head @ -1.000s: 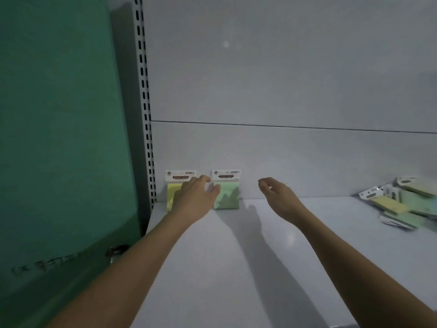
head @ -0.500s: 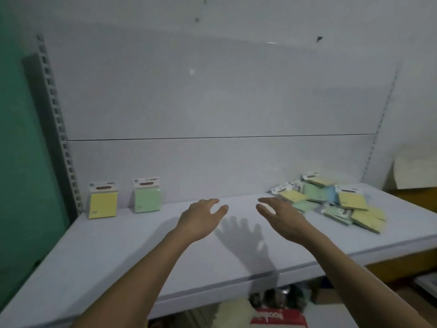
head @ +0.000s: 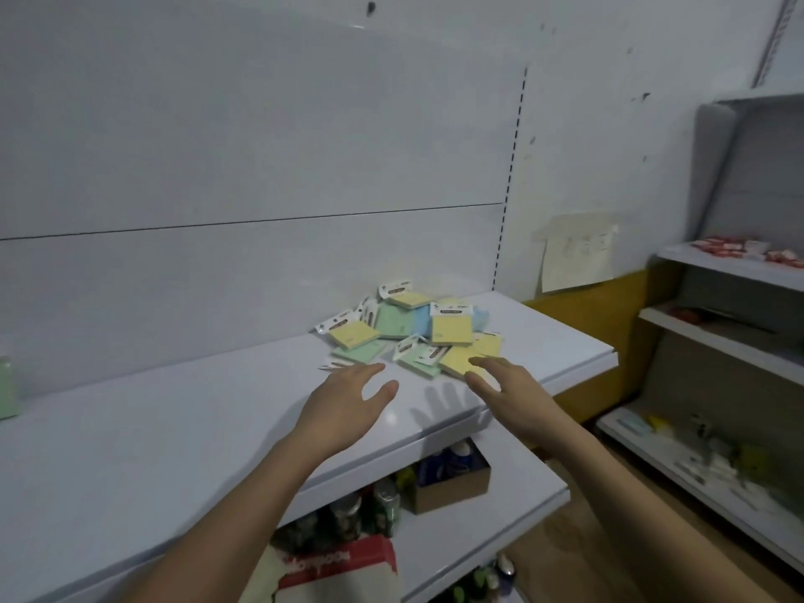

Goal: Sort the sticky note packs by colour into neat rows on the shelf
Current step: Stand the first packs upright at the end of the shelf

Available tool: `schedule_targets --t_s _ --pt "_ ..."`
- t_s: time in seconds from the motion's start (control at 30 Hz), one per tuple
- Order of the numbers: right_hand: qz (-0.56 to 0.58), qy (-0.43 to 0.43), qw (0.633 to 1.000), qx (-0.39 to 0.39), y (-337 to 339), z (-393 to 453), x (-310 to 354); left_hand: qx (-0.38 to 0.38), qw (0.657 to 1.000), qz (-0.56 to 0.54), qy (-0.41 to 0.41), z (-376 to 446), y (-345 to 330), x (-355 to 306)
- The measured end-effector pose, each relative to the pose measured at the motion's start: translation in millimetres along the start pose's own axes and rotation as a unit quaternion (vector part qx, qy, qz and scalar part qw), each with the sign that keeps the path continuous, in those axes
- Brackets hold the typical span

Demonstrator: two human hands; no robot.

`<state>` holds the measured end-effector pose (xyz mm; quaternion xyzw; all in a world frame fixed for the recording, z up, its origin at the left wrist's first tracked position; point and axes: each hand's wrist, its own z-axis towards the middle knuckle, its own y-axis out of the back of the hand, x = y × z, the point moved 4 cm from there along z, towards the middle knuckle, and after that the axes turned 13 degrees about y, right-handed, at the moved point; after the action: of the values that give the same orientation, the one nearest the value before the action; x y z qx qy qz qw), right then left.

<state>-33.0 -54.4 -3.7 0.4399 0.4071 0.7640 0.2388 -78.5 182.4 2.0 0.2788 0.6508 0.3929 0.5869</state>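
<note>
While a long white shelf (head: 174, 428) runs across the frame beneath a pale back panel (head: 261, 145), a person reaches both bare arms over it toward a loose pile of sticky note packs (head: 413, 337) heaped near its right end. Yellow, green and blue packs overlap at odd angles there. A single green pack (head: 8, 387) stands upright at the far left edge. The left hand (head: 348, 404) hovers just short of the pile, fingers spread and empty. The right hand (head: 507, 387), fingers also apart, overlaps a yellow pack (head: 457, 363) at the pile's near edge; whether it touches cannot be told.
</note>
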Motion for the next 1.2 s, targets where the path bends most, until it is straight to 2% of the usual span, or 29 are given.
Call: schedule_targets --t_s 0.23,0.53,0.8,0.9,1.0,1.1,1.2 --pt "-0.003 -0.005 1.0 0.015 1.2 59.2 -72.5 -0.015 1.0 0.006 -0.012 93.5 -38.2 -36.5" --pt "0.06 -0.015 0.998 -0.018 23.2 171.4 -136.4 -0.062 0.996 -0.048 0.043 182.6 -58.0 -72.8" --pt "0.069 -0.062 0.996 -0.005 19.3 219.8 -194.4 -0.03 0.99 -0.05 0.129 214.3 -82.6 -97.6" --pt "0.116 -0.058 0.991 0.021 11.9 232.1 -201.9 -0.039 0.984 -0.026 0.17 219.0 -88.0 -103.5" --pt "0.188 -0.066 0.979 0.046 4.9 239.3 -210.5 -0.033 0.976 -0.058 0.207 221.8 -91.1 -103.9" --pt "0.276 -0.071 0.955 0.079 5.0 244.8 -216.8 -0.035 0.967 -0.113 0.226 221.6 -93.6 -107.7" --pt "0.366 -0.058 0.923 0.106 13.1 253.2 -224.0 -0.068 0.958 -0.159 0.227 220.4 -90.7 -120.0"
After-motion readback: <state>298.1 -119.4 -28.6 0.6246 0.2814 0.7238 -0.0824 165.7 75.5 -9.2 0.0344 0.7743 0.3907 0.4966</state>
